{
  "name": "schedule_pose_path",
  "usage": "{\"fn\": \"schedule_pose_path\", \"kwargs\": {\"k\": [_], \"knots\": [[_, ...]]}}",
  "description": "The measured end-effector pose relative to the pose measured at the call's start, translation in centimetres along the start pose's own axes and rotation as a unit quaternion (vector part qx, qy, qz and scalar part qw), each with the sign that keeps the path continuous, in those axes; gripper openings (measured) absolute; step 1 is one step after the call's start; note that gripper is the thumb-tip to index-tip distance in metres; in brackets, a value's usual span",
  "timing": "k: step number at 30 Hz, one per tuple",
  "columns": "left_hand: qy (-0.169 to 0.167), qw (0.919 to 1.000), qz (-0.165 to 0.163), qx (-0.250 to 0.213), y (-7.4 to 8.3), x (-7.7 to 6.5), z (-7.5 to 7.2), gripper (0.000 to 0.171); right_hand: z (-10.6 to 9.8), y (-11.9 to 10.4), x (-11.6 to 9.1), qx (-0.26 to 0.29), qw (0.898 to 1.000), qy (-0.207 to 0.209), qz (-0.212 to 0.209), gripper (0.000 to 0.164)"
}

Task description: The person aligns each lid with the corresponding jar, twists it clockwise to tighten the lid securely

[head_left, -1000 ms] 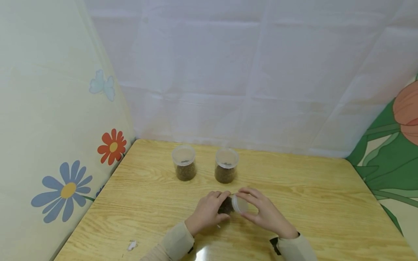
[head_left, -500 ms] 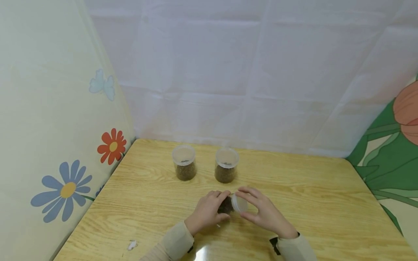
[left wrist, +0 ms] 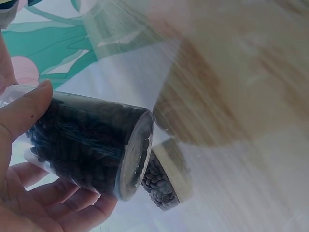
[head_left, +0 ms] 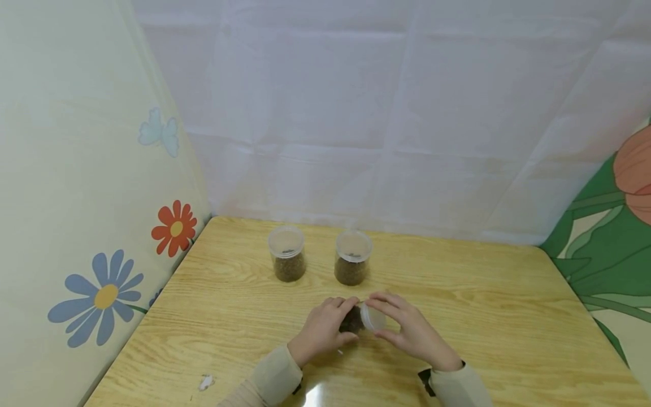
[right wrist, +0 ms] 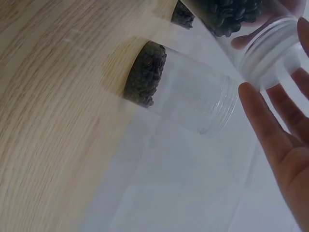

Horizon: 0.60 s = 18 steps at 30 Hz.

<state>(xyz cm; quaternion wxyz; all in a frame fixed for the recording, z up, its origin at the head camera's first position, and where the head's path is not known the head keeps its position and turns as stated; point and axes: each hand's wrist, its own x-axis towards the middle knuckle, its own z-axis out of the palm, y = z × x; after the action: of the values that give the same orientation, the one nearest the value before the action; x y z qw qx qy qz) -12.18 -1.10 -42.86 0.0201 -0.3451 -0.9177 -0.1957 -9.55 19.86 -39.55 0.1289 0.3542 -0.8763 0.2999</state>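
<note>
My left hand (head_left: pixel 320 332) grips a clear jar (left wrist: pixel 87 140) part filled with dark beans, its thumb on one side and fingers round the other. The jar leans toward the right over the table. At the jar's mouth end, a clear screw lid (right wrist: pixel 273 50) sits between the thumb and fingers of my right hand (head_left: pixel 412 330). The right wrist view shows the lid on the mouth; how tightly it is screwed cannot be told. In the head view, my left fingers cover much of the jar.
Behind the hands, two similar jars, one at the left (head_left: pixel 289 254) and one at the right (head_left: pixel 352 257), stand upright with dark beans in the bottom. They rest on a wood-grain table (head_left: pixel 488 316). A small white mark (head_left: pixel 205 382) lies front left. White cloth hangs behind the table.
</note>
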Motion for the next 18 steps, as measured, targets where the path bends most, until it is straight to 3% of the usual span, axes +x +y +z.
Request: {"fn": "schedule_pose_path", "kwargs": {"k": [9, 18], "knots": [[0.003, 1.0, 0.0, -0.003, 0.07, 0.07, 0.01, 0.067, 0.04, -0.62, 0.42, 0.024, 0.998, -0.016, 0.054, 0.051], [-0.002, 1.0, -0.009, -0.001, 0.1, 0.08, -0.07, 0.067, 0.12, -0.38, 0.19, 0.014, 0.997, -0.029, 0.066, 0.055]]}}
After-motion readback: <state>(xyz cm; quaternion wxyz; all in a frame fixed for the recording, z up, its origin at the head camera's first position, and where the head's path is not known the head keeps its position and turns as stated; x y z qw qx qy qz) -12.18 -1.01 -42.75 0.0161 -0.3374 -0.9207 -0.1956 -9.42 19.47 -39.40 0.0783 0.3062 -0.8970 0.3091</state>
